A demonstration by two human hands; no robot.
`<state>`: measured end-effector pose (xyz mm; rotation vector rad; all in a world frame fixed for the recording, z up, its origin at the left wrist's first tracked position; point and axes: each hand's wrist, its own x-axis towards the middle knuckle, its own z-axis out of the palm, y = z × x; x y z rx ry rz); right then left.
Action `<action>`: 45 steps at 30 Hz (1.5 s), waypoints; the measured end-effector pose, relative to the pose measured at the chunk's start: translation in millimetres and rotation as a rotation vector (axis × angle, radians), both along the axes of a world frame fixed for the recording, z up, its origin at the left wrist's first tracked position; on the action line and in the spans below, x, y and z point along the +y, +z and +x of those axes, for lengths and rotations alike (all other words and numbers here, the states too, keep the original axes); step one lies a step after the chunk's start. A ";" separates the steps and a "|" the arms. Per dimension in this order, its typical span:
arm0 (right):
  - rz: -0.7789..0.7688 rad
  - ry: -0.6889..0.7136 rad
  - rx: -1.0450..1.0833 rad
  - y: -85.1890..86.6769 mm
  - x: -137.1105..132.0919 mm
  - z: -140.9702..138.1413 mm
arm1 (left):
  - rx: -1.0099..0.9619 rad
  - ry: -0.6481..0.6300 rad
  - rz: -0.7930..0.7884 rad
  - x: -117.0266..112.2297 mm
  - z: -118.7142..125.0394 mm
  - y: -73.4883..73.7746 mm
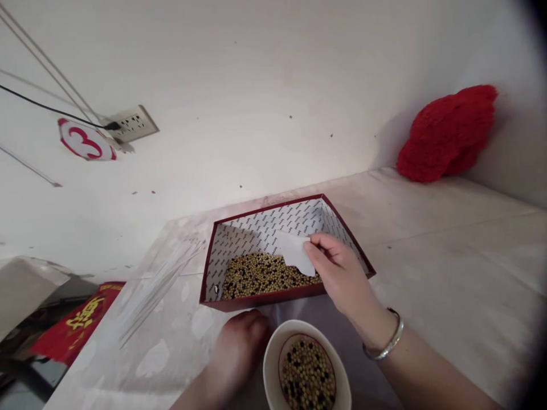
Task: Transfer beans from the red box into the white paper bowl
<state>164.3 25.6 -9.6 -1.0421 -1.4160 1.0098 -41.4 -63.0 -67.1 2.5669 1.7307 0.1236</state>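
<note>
My right hand (337,267) pinches a piece of stiff white paper (298,253) between thumb and fingers. The paper hangs inside an open dark-red box (273,297), low over a bed of small tan and black dried beans (260,276). At the box's front wall, my left hand (241,341) is curled closed and somewhat blurred. Whatever its fingers may hold is hidden. Between my wrists stands a white cup (273,370), with more tan and black beans (308,373) inside.
Thin white sticks (164,285) lie left of the box on the pale tablecloth (427,267). A fluffy red object (448,134) rests against the wall at back right. A power socket (134,123) with a plugged-in cable is on the wall. Red printed packaging (81,322) lies beyond the table's left edge.
</note>
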 end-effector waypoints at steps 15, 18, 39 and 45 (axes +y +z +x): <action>-0.137 0.386 0.123 11.2 -16.3 -3.9 | -0.466 -0.027 0.758 31.1 57.6 82.1; -0.146 0.408 0.137 10.6 -13.5 -2.0 | -0.466 0.011 0.759 39.1 57.1 76.3; -0.140 0.000 0.501 -4.1 10.4 1.1 | -0.323 -0.313 0.304 -3.2 47.1 62.1; -0.252 -0.018 0.670 2.8 8.9 -0.1 | -0.326 -0.050 0.345 32.6 12.7 90.0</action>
